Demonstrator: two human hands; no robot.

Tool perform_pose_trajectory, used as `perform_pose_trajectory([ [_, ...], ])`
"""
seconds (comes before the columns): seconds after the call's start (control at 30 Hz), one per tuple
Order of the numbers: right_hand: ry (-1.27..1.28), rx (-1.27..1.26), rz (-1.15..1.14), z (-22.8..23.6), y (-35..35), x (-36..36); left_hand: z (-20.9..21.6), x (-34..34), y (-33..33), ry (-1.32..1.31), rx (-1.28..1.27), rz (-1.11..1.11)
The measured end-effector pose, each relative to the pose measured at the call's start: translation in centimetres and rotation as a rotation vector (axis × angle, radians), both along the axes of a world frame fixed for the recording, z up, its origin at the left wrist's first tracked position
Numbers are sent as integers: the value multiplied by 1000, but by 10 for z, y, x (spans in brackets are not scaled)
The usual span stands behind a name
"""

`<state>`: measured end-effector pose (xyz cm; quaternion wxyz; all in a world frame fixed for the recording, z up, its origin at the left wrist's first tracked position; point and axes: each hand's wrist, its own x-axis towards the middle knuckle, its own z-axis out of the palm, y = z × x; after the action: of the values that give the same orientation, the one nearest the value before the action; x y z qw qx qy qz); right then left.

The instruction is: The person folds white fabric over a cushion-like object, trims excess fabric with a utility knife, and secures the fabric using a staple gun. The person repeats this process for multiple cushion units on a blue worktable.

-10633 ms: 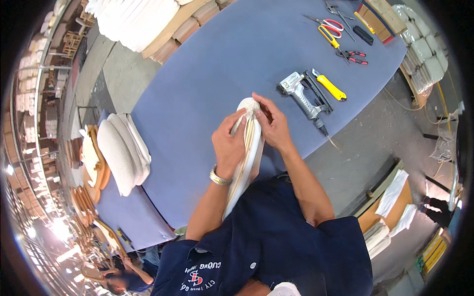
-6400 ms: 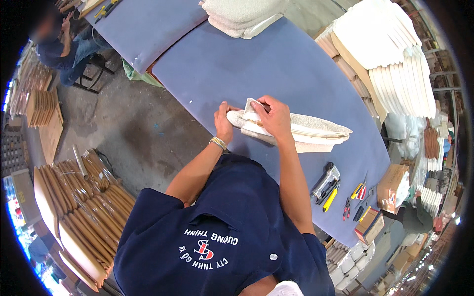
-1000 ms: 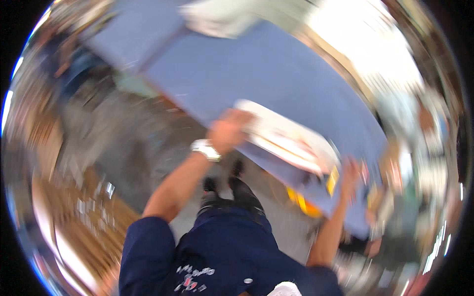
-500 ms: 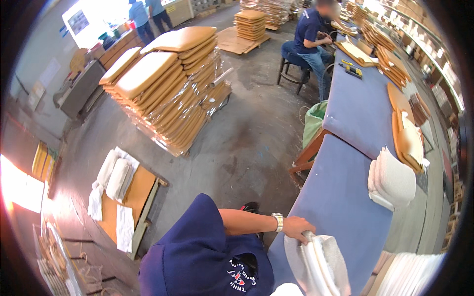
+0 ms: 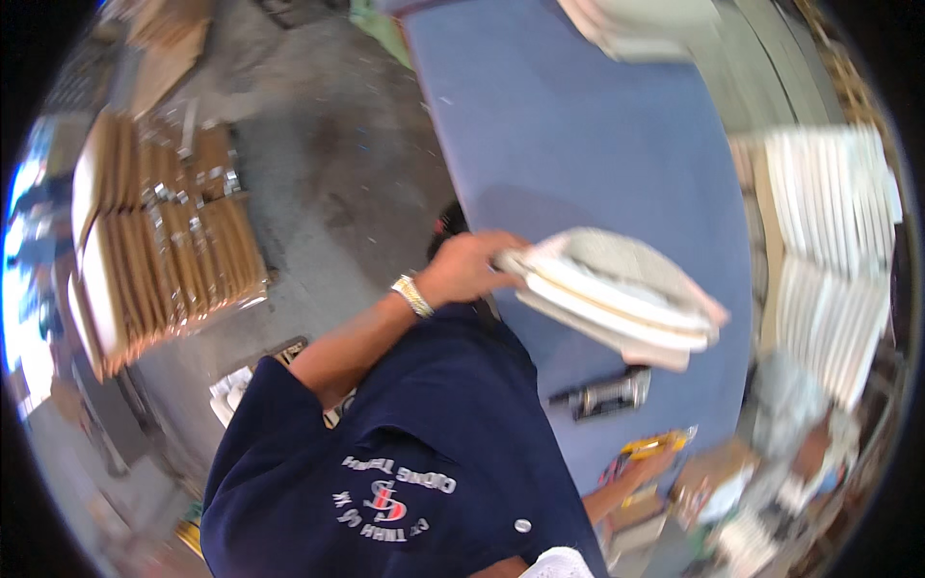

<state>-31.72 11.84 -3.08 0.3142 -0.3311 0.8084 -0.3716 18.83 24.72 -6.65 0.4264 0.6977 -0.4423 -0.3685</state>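
My left hand (image 5: 474, 268), with a metal-banded watch on the wrist, is closed on the near-left corner of a stack of pale seat pads (image 5: 617, 299). The pads show white and cream layers with grey-beige fabric on top, and they are tilted over the blue table (image 5: 578, 144). Beyond them toward me lies a dark and silver hand tool (image 5: 605, 393), perhaps a staple gun. At the lower right my right hand (image 5: 644, 472) is beside or over a yellow tool (image 5: 655, 443). Motion smears its fingers, so its grip is unclear.
Tall piles of white pads (image 5: 829, 212) stand past the table's right edge. Another stack of pale pads (image 5: 646, 24) sits at the far end. Plastic-wrapped brown cushions (image 5: 173, 250) stand on the floor to the left. Bags and boxes (image 5: 713, 472) crowd the lower right.
My view has swung toward the right. The left hand has kept hold of the pads, which are now tilted more sideways. The hand tool and my right hand have come into view.
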Motion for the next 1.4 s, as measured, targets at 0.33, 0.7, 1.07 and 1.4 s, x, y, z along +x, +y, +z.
perform_pose_trajectory([
  [0.33, -215, -84, 795, 98, -25, 169, -3, -1, 2, -31, -61, 34],
  [0.7, -98, 168, 1447, 66, -2, 261, 11, -4, 14, -43, 12, 43],
  [1.07, 172, -40, 1696, 92, -20, 302, -6, -18, 20, 234, -108, 19],
  [1.4, 307, -213, 1749, 83, -19, 302, -23, -3, 26, 346, -241, 4],
])
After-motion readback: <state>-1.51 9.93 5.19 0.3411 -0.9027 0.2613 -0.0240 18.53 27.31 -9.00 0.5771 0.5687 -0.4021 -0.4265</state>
